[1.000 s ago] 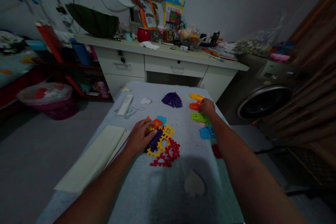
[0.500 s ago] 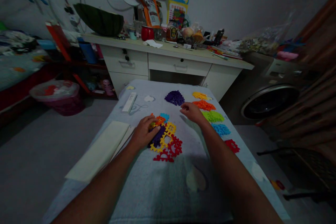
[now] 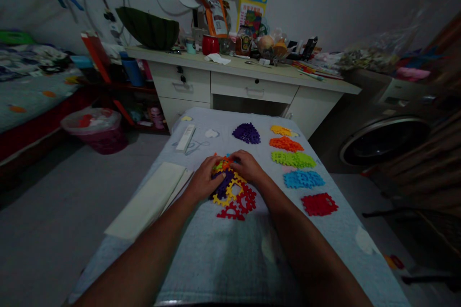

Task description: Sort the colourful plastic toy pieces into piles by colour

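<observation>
A mixed pile of interlocking plastic pieces (image 3: 225, 186) lies mid-table, with purple, yellow, orange and green ones overlapping. Red pieces (image 3: 247, 200) are at its near right side. My left hand (image 3: 201, 180) grips the pile's left side, thumb apart from the fingers and lying by the purple pieces. Curled over the far right end is my right hand (image 3: 248, 165), its fingertips at the orange pieces. Exactly which pieces lie under the fingers is hidden. Beyond the hands sits a separate heap of purple pieces (image 3: 246, 133).
Sorted heaps run down the right side: yellow (image 3: 281, 130), orange (image 3: 286, 144), green (image 3: 293, 159), blue (image 3: 303, 179) and red (image 3: 319, 204). A long white box (image 3: 186, 138) and a pale folded sheet (image 3: 147, 199) lie left on the cloth-covered table (image 3: 212, 268). A cluttered desk (image 3: 252, 72) stands behind.
My right hand has moved from beside the purple heap back left and nearer, onto the mixed pile. My left hand stays at the pile. The view has shifted slightly, uncovering the sorted heaps.
</observation>
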The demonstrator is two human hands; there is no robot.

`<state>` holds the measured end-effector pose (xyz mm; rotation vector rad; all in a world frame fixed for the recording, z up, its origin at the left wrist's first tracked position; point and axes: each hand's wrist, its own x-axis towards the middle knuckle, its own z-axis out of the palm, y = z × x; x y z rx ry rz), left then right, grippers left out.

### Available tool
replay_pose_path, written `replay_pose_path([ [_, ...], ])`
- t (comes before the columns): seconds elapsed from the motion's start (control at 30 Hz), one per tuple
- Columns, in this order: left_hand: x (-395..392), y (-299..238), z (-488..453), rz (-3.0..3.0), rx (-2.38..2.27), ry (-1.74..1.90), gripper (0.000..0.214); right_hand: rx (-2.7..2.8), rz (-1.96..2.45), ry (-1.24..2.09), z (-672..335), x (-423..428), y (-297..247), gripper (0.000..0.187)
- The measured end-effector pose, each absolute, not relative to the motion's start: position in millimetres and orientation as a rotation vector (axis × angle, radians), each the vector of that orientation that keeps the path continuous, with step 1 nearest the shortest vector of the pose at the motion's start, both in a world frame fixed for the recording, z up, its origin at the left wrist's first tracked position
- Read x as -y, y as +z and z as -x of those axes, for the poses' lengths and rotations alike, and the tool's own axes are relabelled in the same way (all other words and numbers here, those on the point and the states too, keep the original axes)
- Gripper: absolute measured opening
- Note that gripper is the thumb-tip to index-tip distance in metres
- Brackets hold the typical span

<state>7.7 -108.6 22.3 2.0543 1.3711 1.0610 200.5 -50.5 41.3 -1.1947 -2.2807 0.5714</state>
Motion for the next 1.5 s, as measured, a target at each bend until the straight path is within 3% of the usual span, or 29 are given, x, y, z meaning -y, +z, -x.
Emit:
replay_pose_path([
  [0.1, 108, 19, -7, -2.069, -1.382, 1.077, 0.048, 2.215, 1.185, 0.566, -206, 48, 41, 0.007],
  [0.43, 110, 20, -7, -2.112, -1.454, 1.017, 0.054, 1.883, 1.463, 0.523, -238, 39, 44, 0.021],
  [0.7, 119, 30, -7, -2.174, -1.538, 0.591, 0.095, 1.929, 1.743, 0.338, -245, 36, 36, 0.019],
  [0.83, 124, 35, -5, -2.187, -1.522, 0.444, 0.11, 1.986, 1.734, 0.228, -242, 37, 28, 0.046],
  [1.13, 126, 36, -3, -2.301, -1.504, 0.382, 0.103, 2.275, 1.626, 0.338, -241, 33, 26, 0.066],
  [1.5, 120, 30, -6, -2.367, -1.504, 0.482, 0.092, 2.059, 1.667, 0.229, -294, 9, 57, 0.041],
])
